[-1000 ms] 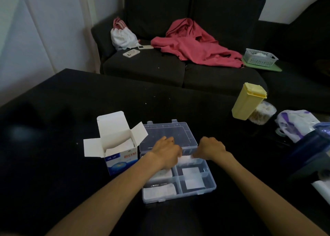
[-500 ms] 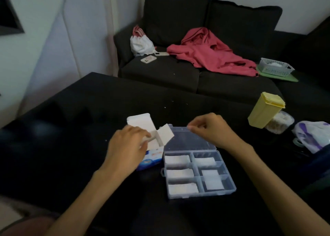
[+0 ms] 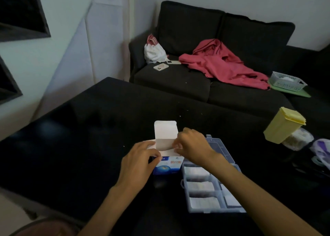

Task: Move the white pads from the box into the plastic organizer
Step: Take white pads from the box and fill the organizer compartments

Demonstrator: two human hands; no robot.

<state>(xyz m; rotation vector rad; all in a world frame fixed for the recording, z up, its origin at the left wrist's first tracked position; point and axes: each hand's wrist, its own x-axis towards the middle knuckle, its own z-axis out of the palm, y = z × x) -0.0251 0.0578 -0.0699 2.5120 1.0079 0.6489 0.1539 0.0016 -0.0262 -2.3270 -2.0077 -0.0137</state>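
1. The box point(image 3: 167, 166) could be tipped or dragged on the worktop point(image 3: 89, 128), since it is light card standing on a narrow base. A pull from the mouth would lift it unless the left hand point(image 3: 137, 164) keeps it down.
2. More than one pad could be drawn out together, or a pad could be creased, because the opening is narrow and the contents are hidden behind the fingers of the right hand point(image 3: 192, 143).
3. The raised top flap and side flap could be bent or torn if they are caught on the way out.
4. The organizer point(image 3: 210, 180) could be nudged by the right forearm, which passes just over its open lid.
5. Grip, left hand: the fingers are curled round the box's left side, so the box is held.
6. Grip, right hand: the fingertips are bunched at the box's mouth. Whether a pad or only a flap is pinched cannot be told.
7. The box is white inside, with a blue printed front. It stands upright, touching or just beside the organizer's left edge.
8. White pads point(image 3: 199, 186) are seen lying flat in the organizer's near compartments, one in each of the three left ones. The organizer is clear plastic with dividers.
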